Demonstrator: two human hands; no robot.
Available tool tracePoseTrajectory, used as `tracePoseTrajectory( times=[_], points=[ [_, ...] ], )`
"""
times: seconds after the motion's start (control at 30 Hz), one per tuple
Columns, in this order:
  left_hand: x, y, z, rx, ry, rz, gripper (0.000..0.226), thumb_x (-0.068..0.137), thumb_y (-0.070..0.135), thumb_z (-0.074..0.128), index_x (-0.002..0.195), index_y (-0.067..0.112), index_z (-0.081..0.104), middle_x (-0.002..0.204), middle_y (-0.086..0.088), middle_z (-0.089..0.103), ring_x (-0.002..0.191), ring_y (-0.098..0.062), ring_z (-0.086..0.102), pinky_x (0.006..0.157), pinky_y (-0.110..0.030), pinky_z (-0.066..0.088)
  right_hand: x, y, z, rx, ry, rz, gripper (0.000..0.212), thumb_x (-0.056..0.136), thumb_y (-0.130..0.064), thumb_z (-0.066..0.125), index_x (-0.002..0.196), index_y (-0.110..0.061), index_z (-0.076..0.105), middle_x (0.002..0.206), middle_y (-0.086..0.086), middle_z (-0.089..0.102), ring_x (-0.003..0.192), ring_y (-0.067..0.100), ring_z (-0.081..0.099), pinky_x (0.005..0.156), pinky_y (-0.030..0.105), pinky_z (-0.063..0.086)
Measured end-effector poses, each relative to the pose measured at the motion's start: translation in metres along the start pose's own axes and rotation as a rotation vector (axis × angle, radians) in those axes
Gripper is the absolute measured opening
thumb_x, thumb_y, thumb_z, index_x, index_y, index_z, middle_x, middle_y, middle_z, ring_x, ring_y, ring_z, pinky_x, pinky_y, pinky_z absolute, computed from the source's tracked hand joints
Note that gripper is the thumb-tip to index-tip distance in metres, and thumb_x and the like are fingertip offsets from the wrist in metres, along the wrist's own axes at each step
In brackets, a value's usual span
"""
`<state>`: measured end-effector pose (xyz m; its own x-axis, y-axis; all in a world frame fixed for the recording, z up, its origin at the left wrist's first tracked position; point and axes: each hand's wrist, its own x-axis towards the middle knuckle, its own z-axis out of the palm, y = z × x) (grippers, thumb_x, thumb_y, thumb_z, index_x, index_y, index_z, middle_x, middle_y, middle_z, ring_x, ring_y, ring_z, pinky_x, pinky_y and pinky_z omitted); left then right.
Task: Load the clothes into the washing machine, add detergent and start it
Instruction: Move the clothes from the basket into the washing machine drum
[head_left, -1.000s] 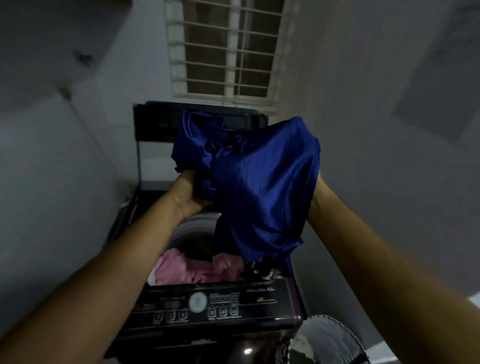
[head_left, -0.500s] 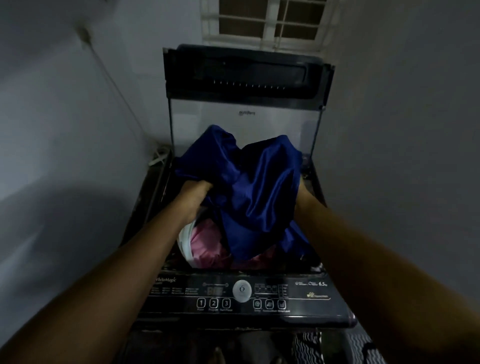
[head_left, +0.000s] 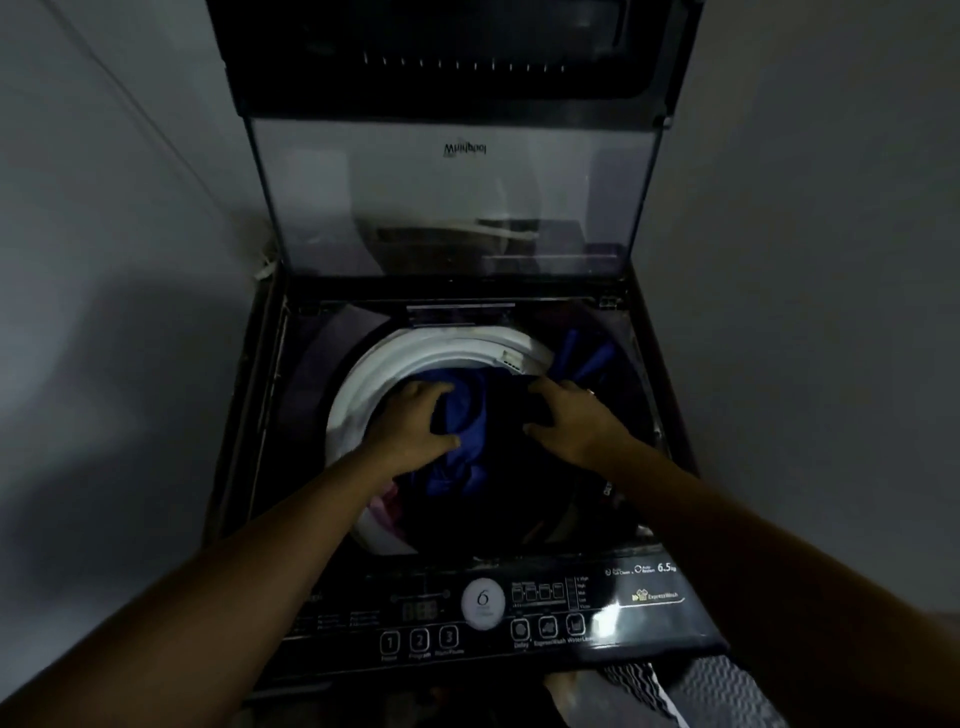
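Surroundings: the washing machine (head_left: 457, 525) fills the middle of the frame, pressed into a corner between grey walls; a white cable (head_left: 265, 267) hangs by its upper left corner.
Lid: the lid (head_left: 452, 197) stands open and upright at the top of the frame, brand name upside down on its glass.
In the way: nothing lies over the drum mouth; the white drum rim (head_left: 431, 348) shows along the upper left, both forearms crossing the control panel (head_left: 488, 613) at the lower centre.
Blue garment: the blue garment (head_left: 465, 415) sits inside the drum under both hands, with a fold draped over the rim at the upper right; dark cloth beside it is hard to make out.
Pink cloth: a pink cloth (head_left: 387, 506) peeks out at the drum's lower left.
Left hand: the left hand (head_left: 415, 421) has its fingers curled down, gripping the blue fabric.
Right hand: the right hand (head_left: 571, 415) is spread, fingers loosely bent, pressing onto dark cloth.
Change: half a second ago the garment was bunched above the opening; now it is down in the drum, and the view has tilted lower.
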<state>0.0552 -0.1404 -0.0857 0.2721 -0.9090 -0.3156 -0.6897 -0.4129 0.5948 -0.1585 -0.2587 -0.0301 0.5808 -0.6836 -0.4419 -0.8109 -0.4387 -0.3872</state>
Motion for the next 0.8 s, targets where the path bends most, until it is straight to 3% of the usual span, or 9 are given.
tracePoseTrajectory(
  times=[0.13, 0.23, 0.33, 0.43, 0.53, 0.6, 0.67, 0.73, 0.8],
  points=[
    [0.017, -0.014, 0.027, 0.239, -0.277, 0.022, 0.1, 0.079, 0.047, 0.076, 0.157, 0.037, 0.015, 0.166, -0.008, -0.002, 0.148, -0.038, 0.018, 0.118, -0.046, 0.029, 0.015, 0.007, 0.022, -0.197, -0.015, 0.033, 0.083, 0.087, -0.044, 0.067, 0.153, -0.023, 0.021, 0.143, 0.015, 0.037, 0.126, 0.042, 0.047, 0.097, 0.051, 0.05],
    [0.03, -0.032, 0.04, 0.286, -0.405, -0.081, 0.122, 0.077, 0.039, 0.082, 0.156, 0.04, -0.011, 0.165, -0.012, -0.019, 0.143, -0.041, 0.032, 0.11, -0.047, 0.042, 0.031, 0.011, 0.043, -0.293, -0.101, 0.089, 0.102, 0.084, -0.047, 0.07, 0.157, -0.024, 0.002, 0.15, 0.017, 0.028, 0.133, 0.043, 0.041, 0.1, 0.052, 0.046],
    [0.043, -0.056, 0.05, 0.328, -0.404, -0.101, 0.116, 0.084, 0.025, 0.076, 0.157, 0.034, -0.014, 0.161, -0.023, 0.015, 0.123, -0.043, 0.053, 0.097, -0.048, 0.051, 0.053, 0.02, 0.067, -0.269, -0.28, 0.127, 0.105, 0.089, -0.044, 0.066, 0.158, -0.021, -0.01, 0.155, 0.024, 0.026, 0.137, 0.045, 0.037, 0.108, 0.052, 0.04],
    [0.05, -0.069, 0.05, 0.151, -0.276, -0.057, 0.066, 0.094, 0.016, 0.061, 0.153, 0.017, 0.032, 0.128, -0.025, 0.058, 0.111, -0.04, 0.061, 0.09, -0.042, 0.051, 0.071, 0.018, 0.083, 0.067, -0.399, 0.229, 0.111, 0.088, -0.052, 0.066, 0.158, -0.016, -0.013, 0.155, 0.023, 0.032, 0.134, 0.042, 0.044, 0.104, 0.044, 0.043],
    [0.068, -0.06, 0.033, -0.15, 0.077, -0.277, 0.033, 0.095, 0.016, 0.056, 0.126, 0.008, 0.063, 0.123, -0.019, 0.065, 0.111, -0.035, 0.061, 0.088, -0.034, 0.045, 0.087, 0.01, 0.089, 0.251, -0.356, 0.31, 0.1, 0.092, -0.042, 0.065, 0.159, -0.011, -0.003, 0.15, 0.022, 0.041, 0.131, 0.041, 0.048, 0.101, 0.043, 0.044],
    [0.081, -0.049, 0.014, -0.338, 0.289, -0.325, 0.035, 0.093, 0.016, 0.057, 0.127, 0.015, 0.063, 0.125, -0.012, 0.066, 0.112, -0.032, 0.062, 0.095, -0.038, 0.049, 0.099, 0.008, 0.087, 0.328, -0.153, 0.285, 0.08, 0.093, -0.028, 0.063, 0.156, -0.014, 0.017, 0.141, 0.018, 0.051, 0.125, 0.039, 0.054, 0.101, 0.045, 0.047],
    [0.09, -0.042, 0.001, -0.425, 0.347, -0.224, 0.037, 0.091, 0.013, 0.057, 0.127, 0.018, 0.06, 0.124, -0.008, 0.066, 0.113, -0.029, 0.062, 0.095, -0.035, 0.05, 0.109, -0.002, 0.08, 0.562, 0.018, 0.228, 0.066, 0.091, -0.019, 0.063, 0.151, -0.02, 0.034, 0.137, 0.008, 0.057, 0.125, 0.028, 0.055, 0.101, 0.038, 0.046],
    [0.089, -0.039, -0.002, -0.276, 0.195, -0.072, 0.05, 0.089, 0.017, 0.062, 0.139, 0.021, 0.052, 0.132, -0.008, 0.059, 0.118, -0.027, 0.058, 0.094, -0.031, 0.047, 0.111, -0.015, 0.077, 0.753, 0.018, 0.106, 0.064, 0.091, -0.012, 0.061, 0.15, -0.023, 0.038, 0.137, -0.004, 0.053, 0.128, 0.015, 0.05, 0.104, 0.027, 0.041],
    [0.087, -0.047, 0.013, 0.061, -0.028, 0.016, 0.082, 0.084, 0.033, 0.072, 0.154, 0.024, 0.031, 0.147, -0.017, 0.041, 0.131, -0.036, 0.046, 0.104, -0.037, 0.043, 0.114, -0.017, 0.087, 0.576, -0.069, -0.04, 0.072, 0.09, -0.017, 0.062, 0.154, -0.024, 0.031, 0.151, 0.001, 0.041, 0.139, 0.019, 0.04, 0.115, 0.033, 0.032]
  ],
)
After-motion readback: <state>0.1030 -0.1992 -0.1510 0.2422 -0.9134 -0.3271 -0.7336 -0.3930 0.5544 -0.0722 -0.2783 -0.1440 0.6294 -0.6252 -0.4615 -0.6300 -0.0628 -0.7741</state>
